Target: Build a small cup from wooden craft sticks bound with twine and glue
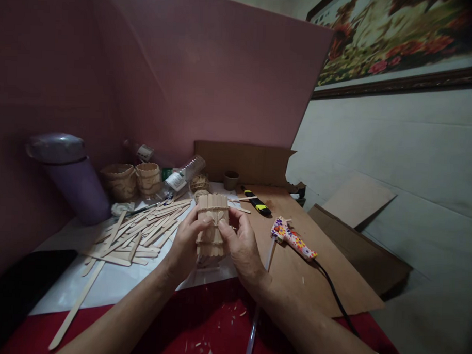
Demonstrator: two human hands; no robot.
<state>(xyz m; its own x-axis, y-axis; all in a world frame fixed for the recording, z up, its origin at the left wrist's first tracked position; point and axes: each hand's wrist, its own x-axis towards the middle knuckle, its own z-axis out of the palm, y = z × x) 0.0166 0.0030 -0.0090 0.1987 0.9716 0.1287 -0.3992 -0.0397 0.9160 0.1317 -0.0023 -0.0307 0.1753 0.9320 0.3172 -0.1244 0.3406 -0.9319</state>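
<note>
Between my two hands is a small container covered in upright wooden craft sticks (pixel 212 229), with twine-like bands near its top and bottom. My left hand (pixel 187 237) grips its left side, the thumb lying across the front. From the right, my right hand (pixel 243 242) holds it too, with the thumb pressed on the front face near a small raised piece. The fingers behind the container are mostly hidden. To the right lies a flower-patterned glue gun (pixel 293 238) with a clear glue stick (pixel 271 253) at its rear end and a black cord.
Loose craft sticks (pixel 149 231) are heaped on white paper at left. Behind stand two wooden pots (pixel 148 179), a plastic bottle (pixel 184 174), a small brown cup (pixel 231 180) and a purple tumbler (pixel 75 181). A yellow-black utility knife (pixel 257 202) lies on the board (pixel 329 283).
</note>
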